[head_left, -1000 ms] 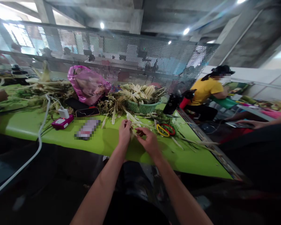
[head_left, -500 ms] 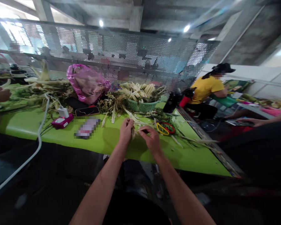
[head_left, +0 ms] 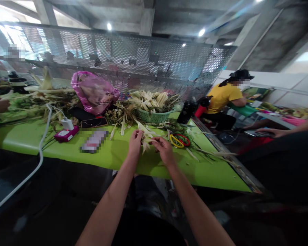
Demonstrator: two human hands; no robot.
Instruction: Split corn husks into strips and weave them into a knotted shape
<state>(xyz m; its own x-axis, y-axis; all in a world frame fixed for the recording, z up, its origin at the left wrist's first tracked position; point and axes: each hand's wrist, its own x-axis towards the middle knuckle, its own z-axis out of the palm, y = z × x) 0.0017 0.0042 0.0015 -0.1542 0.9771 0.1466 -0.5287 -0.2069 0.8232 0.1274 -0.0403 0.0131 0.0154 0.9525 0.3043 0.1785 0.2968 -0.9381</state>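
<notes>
My left hand (head_left: 135,140) is closed on a bunch of pale dried corn husk (head_left: 145,146), whose strips fan out over the green table (head_left: 113,154). Just to its right, my right hand (head_left: 163,148) pinches the end of a husk strip between thumb and fingers. The husk's lower part between the hands is small and partly hidden by the fingers. Beside my right hand lie scissors (head_left: 178,141) with yellow and red handle loops; their blades are covered by green trimmings.
A green basket (head_left: 154,117) of husks stands behind my hands, next to a pink plastic bag (head_left: 94,94). To the left lie a blurred-out phone (head_left: 94,141), a dark phone (head_left: 93,122) and a purple power socket (head_left: 66,133) with a white cable. Other people sit at both sides.
The husk strips between my hands spread wider and show more plainly. My right hand's fingers have come slightly left onto a strip. The whole view has shifted a little.
</notes>
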